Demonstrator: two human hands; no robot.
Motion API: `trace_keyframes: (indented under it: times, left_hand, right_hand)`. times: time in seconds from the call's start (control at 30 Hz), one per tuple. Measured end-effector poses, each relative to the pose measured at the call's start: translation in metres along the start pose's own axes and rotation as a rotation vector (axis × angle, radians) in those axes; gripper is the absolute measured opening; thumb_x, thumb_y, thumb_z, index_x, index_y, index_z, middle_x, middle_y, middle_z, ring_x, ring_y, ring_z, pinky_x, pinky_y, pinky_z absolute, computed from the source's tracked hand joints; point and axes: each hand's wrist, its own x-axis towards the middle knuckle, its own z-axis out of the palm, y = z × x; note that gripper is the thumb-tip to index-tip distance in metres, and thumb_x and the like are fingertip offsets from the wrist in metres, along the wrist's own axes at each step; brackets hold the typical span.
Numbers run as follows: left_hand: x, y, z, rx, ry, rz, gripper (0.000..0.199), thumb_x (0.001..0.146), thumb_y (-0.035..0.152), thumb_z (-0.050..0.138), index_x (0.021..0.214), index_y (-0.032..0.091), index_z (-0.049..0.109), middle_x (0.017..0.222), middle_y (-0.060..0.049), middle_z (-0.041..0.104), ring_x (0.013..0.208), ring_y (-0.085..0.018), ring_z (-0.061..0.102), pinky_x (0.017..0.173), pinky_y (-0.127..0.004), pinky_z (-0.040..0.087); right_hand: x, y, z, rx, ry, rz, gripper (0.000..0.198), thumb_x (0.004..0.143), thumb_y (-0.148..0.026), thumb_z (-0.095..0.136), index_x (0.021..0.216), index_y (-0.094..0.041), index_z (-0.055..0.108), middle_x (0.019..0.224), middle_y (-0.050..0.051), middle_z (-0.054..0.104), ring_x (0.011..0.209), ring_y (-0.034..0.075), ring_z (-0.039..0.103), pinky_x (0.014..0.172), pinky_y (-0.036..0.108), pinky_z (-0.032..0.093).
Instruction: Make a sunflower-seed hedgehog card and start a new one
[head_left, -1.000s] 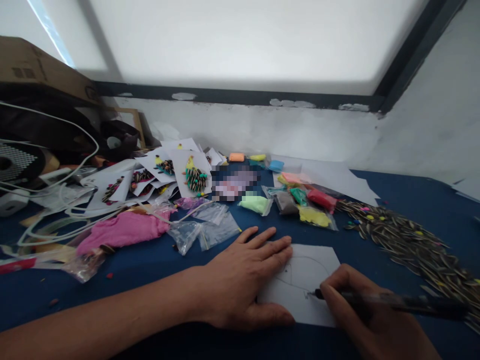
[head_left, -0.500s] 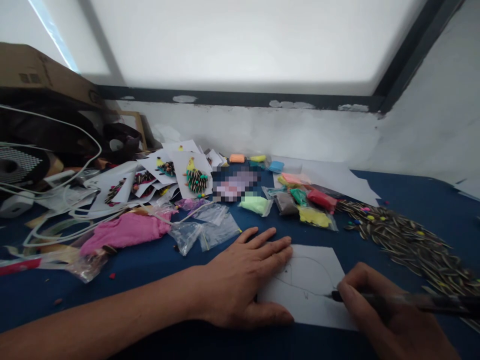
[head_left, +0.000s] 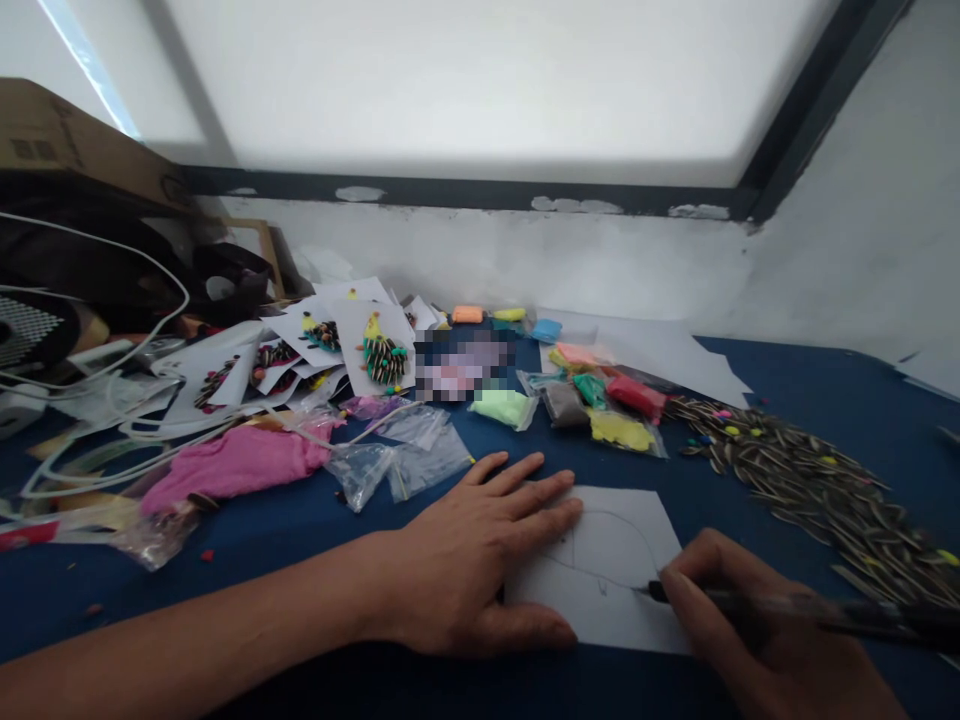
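Under both hands it's a blue tabletop (head_left: 810,380), and it's packed. Past the right hand (head_left: 795,655) there's a big heap of striped seeds (head_left: 817,480), so that side's kinda tight. Beyond the left forearm sits a pink lump (head_left: 240,460). The white sheet (head_left: 619,622) is between the hands: left hand (head_left: 487,555) flat over its left edge, fingers spread, I'd guess to stop it skidding. Ahead of that hand, bagged colour packets (head_left: 636,396) hem things in. Right hand's pinching a black pen (head_left: 847,609) near the tip, probably for control, point by the drawn line (head_left: 611,580).
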Motion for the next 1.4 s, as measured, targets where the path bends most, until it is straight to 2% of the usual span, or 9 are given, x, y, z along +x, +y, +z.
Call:
trace_keyframes:
  times: [0.07,0.4,0.57,0.77,1.03,1.17,1.4]
  left_hand:
    - [0.000,0.000,0.000,-0.002,0.010,0.007,0.083,0.086,0.067,0.053,0.152,0.024,0.027,0.158,-0.009,0.021,0.147,-0.036,0.014,0.118,-0.060,0.007]
    - [0.000,0.000,0.001,0.002,0.011,0.004,0.083,0.085,0.066,0.054,0.152,0.023,0.028,0.158,-0.009,0.020,0.147,-0.036,0.014,0.118,-0.059,0.006]
    - [0.000,0.000,0.001,-0.002,0.017,0.010,0.082,0.086,0.066,0.053,0.152,0.024,0.028,0.158,-0.009,0.020,0.147,-0.036,0.015,0.118,-0.058,0.006]
    - [0.000,-0.001,0.002,-0.003,0.020,0.011,0.082,0.086,0.067,0.052,0.152,0.025,0.028,0.158,-0.009,0.020,0.147,-0.036,0.014,0.118,-0.059,0.006]
    - [0.000,0.000,0.001,0.013,0.007,0.000,0.083,0.086,0.067,0.052,0.152,0.024,0.028,0.159,-0.008,0.019,0.147,-0.035,0.014,0.119,-0.057,0.006]
    - [0.000,0.000,0.001,0.014,0.001,-0.004,0.083,0.086,0.068,0.051,0.152,0.024,0.027,0.159,-0.008,0.019,0.147,-0.035,0.014,0.119,-0.056,0.005]
    - [0.000,0.001,0.000,0.004,0.016,0.001,0.083,0.086,0.066,0.054,0.152,0.024,0.028,0.158,-0.009,0.021,0.147,-0.036,0.015,0.119,-0.057,0.006]
  right_hand:
    - [0.000,0.004,-0.001,0.003,-0.031,-0.029,0.031,0.089,-0.042,0.046,0.064,-0.027,0.054,0.048,-0.006,0.055,0.039,0.012,0.056,0.036,0.020,0.043]
    - [0.002,0.002,0.001,0.000,-0.017,-0.042,0.030,0.088,-0.038,0.046,0.061,-0.026,0.055,0.047,-0.006,0.057,0.039,0.012,0.058,0.037,0.020,0.044]
    - [0.001,-0.004,0.001,0.000,0.040,0.026,0.033,0.089,-0.040,0.044,0.061,-0.026,0.054,0.048,-0.006,0.054,0.039,0.012,0.056,0.037,0.021,0.043]
    - [0.000,0.004,-0.002,-0.009,-0.045,-0.024,0.032,0.089,-0.041,0.045,0.062,-0.026,0.053,0.048,-0.005,0.055,0.039,0.012,0.056,0.037,0.020,0.044]
    - [0.000,0.002,0.001,0.006,-0.034,-0.030,0.033,0.091,-0.040,0.043,0.062,-0.026,0.052,0.048,-0.006,0.053,0.039,0.012,0.055,0.038,0.021,0.042]
    - [0.000,-0.001,0.000,-0.001,0.017,0.006,0.033,0.091,-0.041,0.043,0.062,-0.026,0.051,0.049,-0.006,0.053,0.041,0.012,0.055,0.041,0.022,0.043]
    - [0.001,0.008,0.000,-0.034,-0.033,-0.013,0.031,0.091,-0.041,0.043,0.066,-0.026,0.054,0.051,-0.006,0.057,0.042,0.012,0.058,0.040,0.019,0.046]
